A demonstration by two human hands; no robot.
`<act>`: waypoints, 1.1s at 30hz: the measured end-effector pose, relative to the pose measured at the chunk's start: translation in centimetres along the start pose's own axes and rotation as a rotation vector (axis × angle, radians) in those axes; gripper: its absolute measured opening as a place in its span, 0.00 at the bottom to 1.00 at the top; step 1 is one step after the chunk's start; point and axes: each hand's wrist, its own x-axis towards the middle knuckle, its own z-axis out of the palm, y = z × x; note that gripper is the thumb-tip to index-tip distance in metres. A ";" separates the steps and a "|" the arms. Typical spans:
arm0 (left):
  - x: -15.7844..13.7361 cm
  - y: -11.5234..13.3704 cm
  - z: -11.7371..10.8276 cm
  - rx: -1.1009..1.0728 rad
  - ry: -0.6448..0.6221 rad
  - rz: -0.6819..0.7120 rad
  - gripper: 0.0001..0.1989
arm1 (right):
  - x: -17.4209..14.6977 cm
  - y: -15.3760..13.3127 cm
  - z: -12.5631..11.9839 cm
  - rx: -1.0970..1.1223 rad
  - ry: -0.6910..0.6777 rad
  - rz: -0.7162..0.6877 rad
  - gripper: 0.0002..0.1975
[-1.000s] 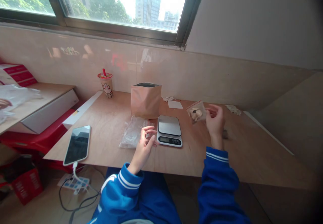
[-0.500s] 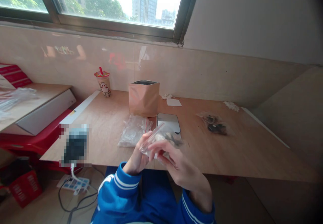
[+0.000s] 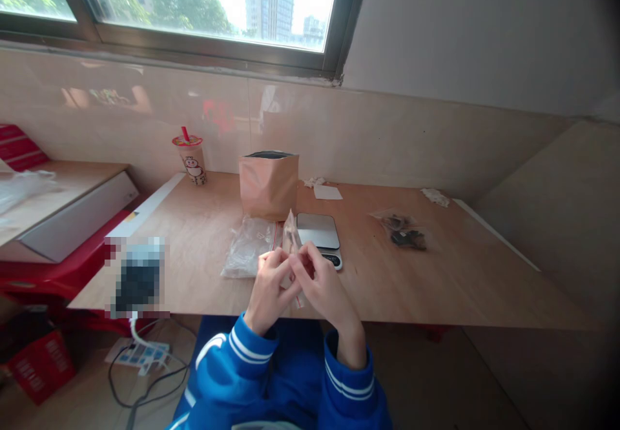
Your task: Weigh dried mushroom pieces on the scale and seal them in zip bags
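A small clear zip bag [image 3: 290,231] stands on edge between my hands, its red-lined end pointing down toward me. My left hand [image 3: 271,288] is closed on its left side, and my right hand [image 3: 322,281] pinches it from the right, with the fingertips of both meeting. The bag's contents are mostly hidden by my fingers. Just beyond my right hand is a digital kitchen scale [image 3: 318,231] with nothing on its plate. Behind my left hand lies a stack of clear plastic bags [image 3: 248,249]. A brown paper pouch [image 3: 269,184] stands upright with its top open.
Two filled zip bags with dark contents [image 3: 407,237] lie to the right on the wooden table [image 3: 465,275]. A drink cup [image 3: 192,162] stands at the back left. A pixelated device [image 3: 138,278] with a white cable sits at the left front edge. Crumpled tissue [image 3: 434,197] lies back right.
The zip bag has turned from lying flat to edge-on. My right hand has moved in beside my left, uncovering the scale's display. The whole view has shifted slightly.
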 end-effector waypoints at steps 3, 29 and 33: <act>-0.1 0.0 -0.3 -0.008 -0.049 0.038 0.08 | 0.0 0.0 0.2 0.027 -0.019 -0.014 0.12; 0.1 -1.1 -0.7 -0.476 0.027 -0.341 0.20 | 0.2 0.6 0.7 -0.029 -0.094 -0.051 0.10; 0.2 -1.1 -0.7 -0.475 0.031 -0.332 0.19 | 0.1 0.7 0.7 0.006 -0.100 -0.072 0.09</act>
